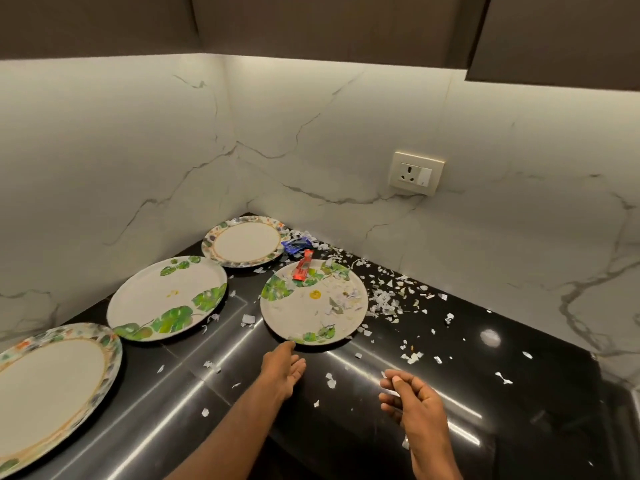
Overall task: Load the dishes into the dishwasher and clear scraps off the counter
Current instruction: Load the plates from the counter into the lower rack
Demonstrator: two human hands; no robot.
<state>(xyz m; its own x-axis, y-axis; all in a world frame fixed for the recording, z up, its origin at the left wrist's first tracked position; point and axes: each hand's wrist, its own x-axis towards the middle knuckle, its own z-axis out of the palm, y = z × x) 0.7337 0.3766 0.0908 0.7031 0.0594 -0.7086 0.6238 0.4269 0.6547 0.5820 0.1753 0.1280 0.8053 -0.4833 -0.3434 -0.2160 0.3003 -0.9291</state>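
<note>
So we're on the scrap-clearing part here, not the dishwasher part yet. Our left hand is stretched out flat, fingers straight, its fingertips right at the near rim of the leafy plate just ahead of it. It isn't gripping anything. That plate already has a little heap of paper bits on it plus a red wrapper lying across the far edge, so it looks like we're using it as the collection dish.

Our right hand hovers over the black counter with fingers curled in, and there seems to be a small white bit pinched at the fingertips, though it's too tiny to be sure. Most of the paper scraps are scattered beyond the right hand and just right of that plate, with strays between and near both hands. A blue wrapper sits past the plate, toward the corner.

Three other plates are off to the left of the left hand, one leafy plate and two multicolour-rimmed plates, all looking fairly clean.

Next move, we'd guess: steady the plate with the left hand and sweep the loose scraps onto it with the right. The light bits will likely scoot away if we rush. No dishwasher in view.
</note>
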